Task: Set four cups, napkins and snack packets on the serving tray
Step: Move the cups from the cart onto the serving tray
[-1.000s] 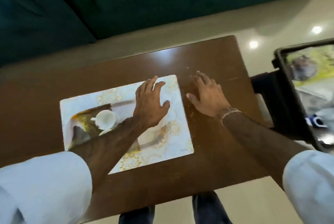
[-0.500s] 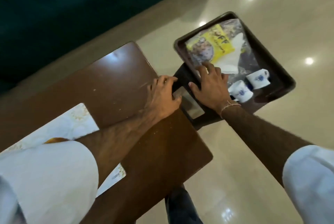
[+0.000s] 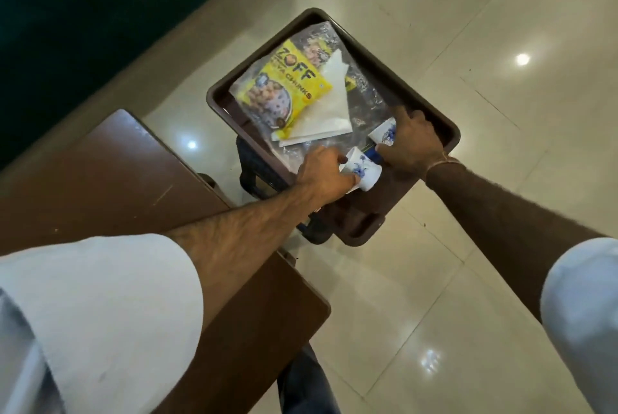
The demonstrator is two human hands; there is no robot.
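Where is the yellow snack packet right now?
In the head view, the yellow snack packet lies flat in the dark brown serving tray, toward its left side, partly overlapping the white folded napkin beside it.

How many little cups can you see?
2. One cup is in the left hand, the other cup under the right hand, both in the dark tray. More may be hidden.
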